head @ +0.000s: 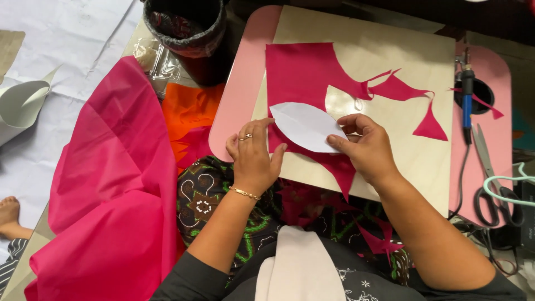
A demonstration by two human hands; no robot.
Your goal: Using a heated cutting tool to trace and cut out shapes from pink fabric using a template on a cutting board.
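A: While both hands pin it, where does the template sit?

B: I log the white leaf-shaped paper point(307, 126) flat on the pink fabric point(304, 72), on the wooden board point(390, 50). Left hand point(253, 159) is spread flat at its left tip; right hand point(365, 146) presses fingertips along its right edge, likely against slipping.

A: Room?

B: Bare board lies right; scissors point(490, 178) stay well apart.
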